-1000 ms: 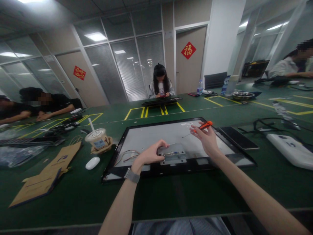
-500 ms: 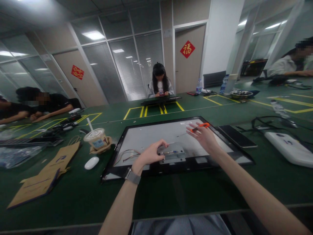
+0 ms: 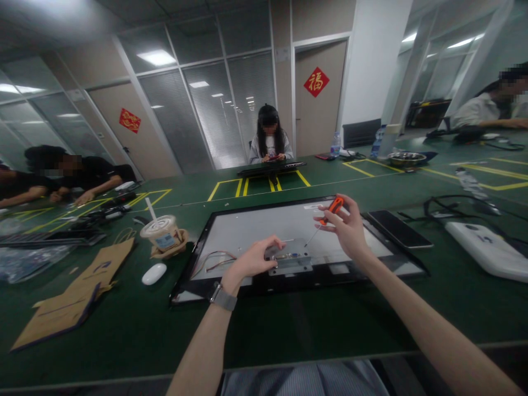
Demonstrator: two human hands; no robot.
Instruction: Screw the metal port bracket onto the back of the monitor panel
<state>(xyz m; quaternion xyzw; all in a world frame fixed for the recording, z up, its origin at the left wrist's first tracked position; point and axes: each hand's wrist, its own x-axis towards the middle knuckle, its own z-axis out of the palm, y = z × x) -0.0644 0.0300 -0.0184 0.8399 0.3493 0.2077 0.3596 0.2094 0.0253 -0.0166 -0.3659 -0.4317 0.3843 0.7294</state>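
Note:
A flat monitor panel (image 3: 247, 225) lies face down on the green table (image 3: 124, 324) before me, silver back up, black frame around it. My left hand (image 3: 253, 260), with a watch on the wrist, rests curled on the left edge of a small grey metal connector plate (image 3: 293, 260) on the panel. My right hand (image 3: 346, 228) pinches an orange-handled screwdriver (image 3: 330, 211); its thin shaft slants down-left with the tip just above the plate. Loose wires (image 3: 216, 259) lie on the panel left of my left hand.
A lidded drink cup with a straw (image 3: 160, 234), a white mouse (image 3: 153, 273) and brown cardboard (image 3: 74, 297) lie to the left. A black phone (image 3: 396, 228), cables and a white device (image 3: 489, 248) sit to the right. Other people sit at the far and side tables.
My right hand has turned the screwdriver from nearly level to slanting down, bringing its tip toward the connector plate. My left hand has stayed on the plate.

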